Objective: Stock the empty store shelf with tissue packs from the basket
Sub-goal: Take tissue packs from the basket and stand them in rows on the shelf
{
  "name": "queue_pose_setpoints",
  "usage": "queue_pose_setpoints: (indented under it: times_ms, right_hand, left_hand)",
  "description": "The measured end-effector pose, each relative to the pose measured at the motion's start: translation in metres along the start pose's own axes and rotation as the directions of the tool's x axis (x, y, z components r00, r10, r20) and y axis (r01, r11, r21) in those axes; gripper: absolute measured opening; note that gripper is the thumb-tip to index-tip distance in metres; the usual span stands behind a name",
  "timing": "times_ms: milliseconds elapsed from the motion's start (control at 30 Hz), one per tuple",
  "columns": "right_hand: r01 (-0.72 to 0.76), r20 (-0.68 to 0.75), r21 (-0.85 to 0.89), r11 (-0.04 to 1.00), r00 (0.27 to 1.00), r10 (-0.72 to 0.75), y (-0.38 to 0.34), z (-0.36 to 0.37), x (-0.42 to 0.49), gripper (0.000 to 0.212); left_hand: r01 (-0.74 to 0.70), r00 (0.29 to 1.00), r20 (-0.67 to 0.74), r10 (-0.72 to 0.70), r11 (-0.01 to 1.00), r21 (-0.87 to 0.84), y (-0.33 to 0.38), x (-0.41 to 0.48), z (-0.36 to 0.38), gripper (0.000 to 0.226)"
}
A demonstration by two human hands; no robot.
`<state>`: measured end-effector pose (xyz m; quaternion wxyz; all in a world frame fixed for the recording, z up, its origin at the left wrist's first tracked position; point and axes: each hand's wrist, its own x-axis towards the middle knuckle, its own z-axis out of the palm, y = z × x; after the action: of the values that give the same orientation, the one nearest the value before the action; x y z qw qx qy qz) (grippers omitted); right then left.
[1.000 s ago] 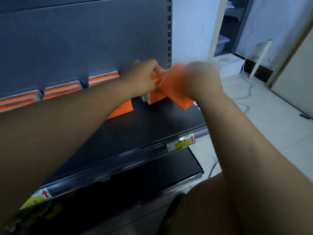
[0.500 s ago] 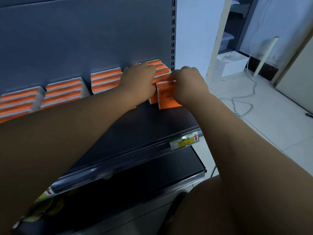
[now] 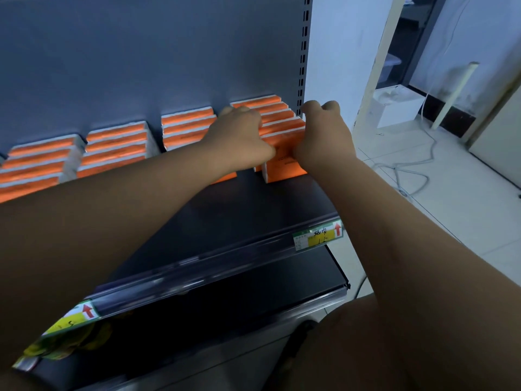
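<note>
Orange-and-white tissue packs stand in rows along the back of the dark shelf. The rightmost row ends in a front tissue pack standing upright. My left hand grips that pack's left side, with its fingers over the row behind. On the right side, my right hand holds the same pack, fingers curled over its top edge. Three more rows stand to the left. The basket is out of view.
A slotted upright marks the shelf's right end. Price labels sit in the front rail. A lower dark shelf lies beneath. To the right are tiled floor with a white cable and a white box.
The tilted pack in my hands a second ago now stands upright at the front of the rightmost row. Both hands have pushed it back against the row.
</note>
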<state>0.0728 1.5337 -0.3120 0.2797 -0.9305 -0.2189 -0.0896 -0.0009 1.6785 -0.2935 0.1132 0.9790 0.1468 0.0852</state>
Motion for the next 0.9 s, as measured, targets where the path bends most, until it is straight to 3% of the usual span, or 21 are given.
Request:
queue_pose_setpoints:
  times_ms: [67, 200, 433, 600, 733, 900]
  right_hand:
    - [0.024, 0.000, -0.007, 1.000, 1.000, -0.024, -0.002, 0.003, -0.002, 0.047]
    - [0.020, 0.001, 0.005, 1.000, 1.000, -0.020, -0.003, 0.005, -0.001, 0.040]
    - [0.035, 0.071, -0.038, 0.999, 0.997, -0.032, -0.008, 0.002, -0.007, 0.046]
    - [0.106, 0.023, -0.199, 0.974, 0.994, -0.103, -0.017, 0.001, -0.025, 0.049]
    - [0.243, -0.089, -0.120, 0.963, 0.963, -0.254, -0.023, 0.006, -0.033, 0.053]
    - [0.327, -0.147, 0.053, 0.944, 0.937, -0.316, -0.047, 0.005, -0.050, 0.051]
  left_hand:
    - [-0.002, 1.000, 0.005, 0.002, 1.000, -0.011, 0.000, -0.003, -0.001, 0.065]
    - [-0.046, 0.998, -0.040, 0.048, 0.998, 0.034, -0.007, -0.001, 0.006, 0.037]
    - [-0.086, 0.993, -0.080, 0.088, 0.996, 0.037, -0.006, -0.002, 0.015, 0.023]
    - [-0.048, 0.993, -0.100, 0.054, 0.997, 0.066, 0.003, -0.016, 0.018, 0.073]
    - [0.013, 0.963, -0.267, 0.031, 0.987, 0.161, 0.007, -0.037, 0.007, 0.075]
    - [0.165, 0.910, -0.402, -0.098, 0.977, 0.136, -0.013, -0.081, -0.007, 0.080]
